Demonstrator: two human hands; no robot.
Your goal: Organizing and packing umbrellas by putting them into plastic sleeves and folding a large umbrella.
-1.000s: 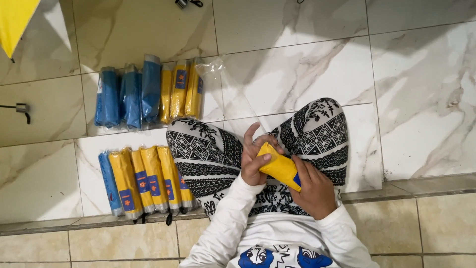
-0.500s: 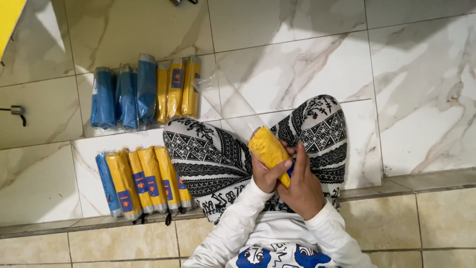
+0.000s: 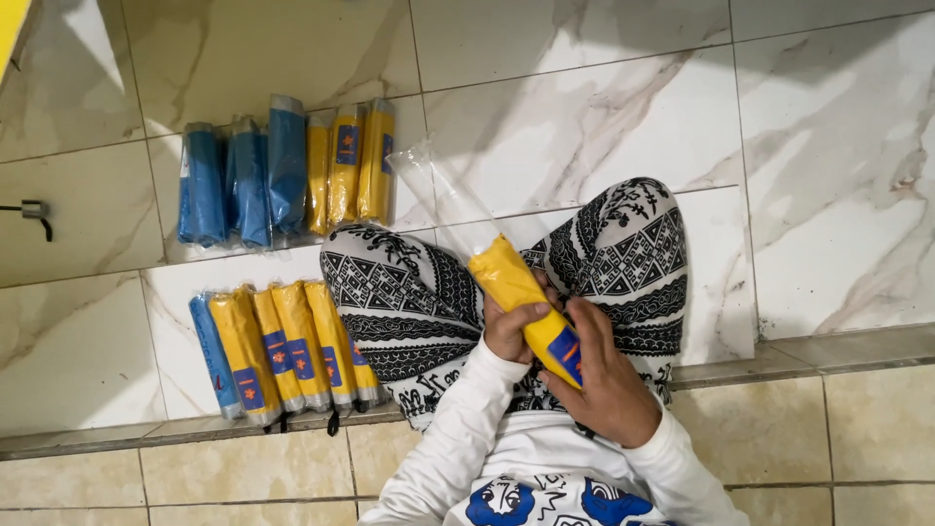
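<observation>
Both hands grip a yellow folded umbrella (image 3: 521,302) over the lap, tilted, top end toward a clear plastic sleeve (image 3: 453,200). Left hand (image 3: 511,331) fingers curled around its middle; right hand (image 3: 604,375) wrapped around the lower end. Two rows of bagged blue and yellow umbrellas (image 3: 282,170) lie on the marble floor (image 3: 828,146), left of the knees.

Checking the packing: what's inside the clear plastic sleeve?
The yellow folded umbrella's top end enters the clear plastic sleeve, which is otherwise see-through and empty. Both hands, left and right, cover its lower part.
</observation>
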